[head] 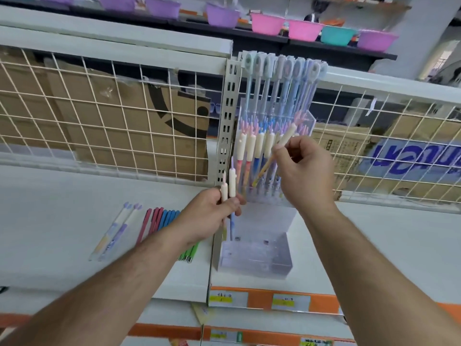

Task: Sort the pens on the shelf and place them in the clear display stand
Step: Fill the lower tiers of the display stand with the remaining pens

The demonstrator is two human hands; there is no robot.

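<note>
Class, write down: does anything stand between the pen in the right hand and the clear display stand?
Nothing visible does. The right hand holds the pen tilted, its lower end already at the clear display stand, beside the pens standing in it.

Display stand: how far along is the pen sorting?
Done: a row of cream-capped pens stands in the clear display stand. In hand: the right hand pinches one pen at the stand; the left hand grips two pens. Left: pastel pens, red and blue pens and green pens lie on the shelf.
</note>
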